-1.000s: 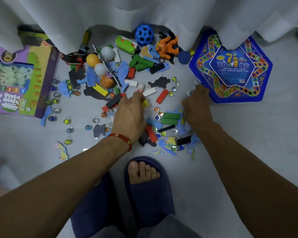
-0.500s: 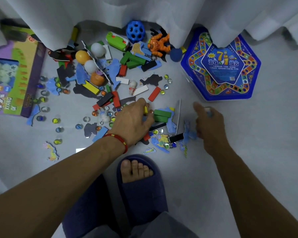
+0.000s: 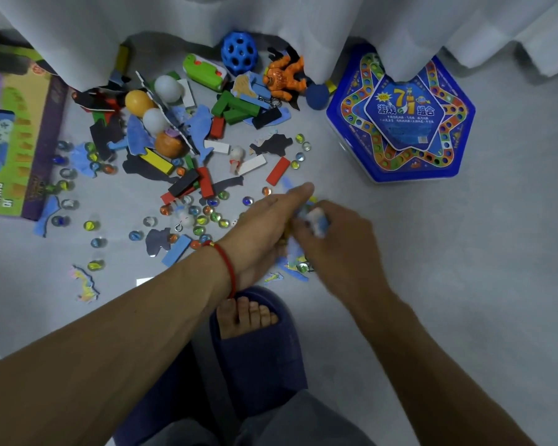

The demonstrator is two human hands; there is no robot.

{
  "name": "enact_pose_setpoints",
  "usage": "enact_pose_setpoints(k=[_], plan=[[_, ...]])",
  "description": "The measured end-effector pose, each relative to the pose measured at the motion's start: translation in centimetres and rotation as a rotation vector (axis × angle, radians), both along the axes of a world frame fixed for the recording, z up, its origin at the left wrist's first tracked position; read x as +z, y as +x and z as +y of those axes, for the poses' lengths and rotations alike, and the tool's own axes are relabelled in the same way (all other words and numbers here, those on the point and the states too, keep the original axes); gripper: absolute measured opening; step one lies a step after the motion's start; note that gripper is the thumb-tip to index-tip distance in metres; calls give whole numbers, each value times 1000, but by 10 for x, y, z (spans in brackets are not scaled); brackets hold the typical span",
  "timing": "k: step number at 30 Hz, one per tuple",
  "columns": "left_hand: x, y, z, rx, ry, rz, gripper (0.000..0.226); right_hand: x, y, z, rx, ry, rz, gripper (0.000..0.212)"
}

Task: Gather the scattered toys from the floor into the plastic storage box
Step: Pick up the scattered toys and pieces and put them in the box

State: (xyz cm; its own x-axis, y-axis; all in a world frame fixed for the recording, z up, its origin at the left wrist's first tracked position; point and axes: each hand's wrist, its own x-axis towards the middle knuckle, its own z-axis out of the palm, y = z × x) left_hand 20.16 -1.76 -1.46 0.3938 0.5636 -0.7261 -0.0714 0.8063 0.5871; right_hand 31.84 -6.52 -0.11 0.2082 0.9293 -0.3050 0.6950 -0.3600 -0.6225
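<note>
Scattered toys (image 3: 187,149) cover the grey floor: coloured wooden blocks, glass marbles, blue foam shapes, egg-like balls, an orange figure (image 3: 284,77) and a blue holed ball (image 3: 240,53). My left hand (image 3: 264,226) and my right hand (image 3: 335,243) meet over a small heap of foam pieces and marbles (image 3: 295,268) in front of my foot. The left hand lies with a finger stretched straight, pressing against the heap. The right hand curls round white and blue pieces (image 3: 316,220). Both hands are blurred.
A blue hexagonal game box (image 3: 400,117) sits on the floor at the right. A purple and green board-game box (image 3: 20,146) lies at the left. White curtains (image 3: 271,14) hang over the far toys. My foot in a dark blue slipper (image 3: 255,333) stands just below the hands.
My right hand has swept left from beside the game box to meet my left hand. The blocks and foam pieces between them are now bunched under the hands.
</note>
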Motion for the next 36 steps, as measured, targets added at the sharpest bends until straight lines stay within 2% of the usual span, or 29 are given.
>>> enact_pose_setpoints(k=[2, 4, 7, 9, 11, 17, 20, 21, 23, 25, 29, 33, 36], plan=[[-1, 4, -9, 100, -50, -16, 31, 4, -18, -15, 30, 14, 136, 15], [-7, -1, -12, 212, -65, 39, 25, 1, -13, -27, -145, 61, 202, 11], [-14, -23, -11, 268, -100, 47, 24, -12, 23, -37, -375, -5, 70, 26], [-15, -37, -11, 269, -129, 20, 26, -28, 48, -43, -333, -135, -59, 45], [-16, -44, -12, 281, -141, -17, 26, -46, 63, -48, -270, -214, -103, 56], [3, -61, -33, 342, -164, -64, 26, -64, 79, -44, -213, -208, -74, 43], [32, -78, -50, 385, -158, -46, 20, -48, 88, -42, -191, -232, -54, 47], [46, -85, -55, 401, -155, -39, 15, -37, 88, -42, -204, -238, -8, 50], [77, -103, -68, 452, -148, -59, 8, -4, 76, -40, -215, -285, 206, 48], [114, -126, -81, 531, -134, -111, 10, 39, 53, -35, -110, -371, 347, 40], [176, -191, -120, 707, -80, -203, 12, 146, -25, -17, 265, -439, 348, 36], [215, -282, -166, 926, 21, -134, 28, 240, -137, 1, 529, -401, 360, 22], [239, -347, -209, 1067, 68, -80, 35, 287, -228, -3, 718, -464, 373, 20]])
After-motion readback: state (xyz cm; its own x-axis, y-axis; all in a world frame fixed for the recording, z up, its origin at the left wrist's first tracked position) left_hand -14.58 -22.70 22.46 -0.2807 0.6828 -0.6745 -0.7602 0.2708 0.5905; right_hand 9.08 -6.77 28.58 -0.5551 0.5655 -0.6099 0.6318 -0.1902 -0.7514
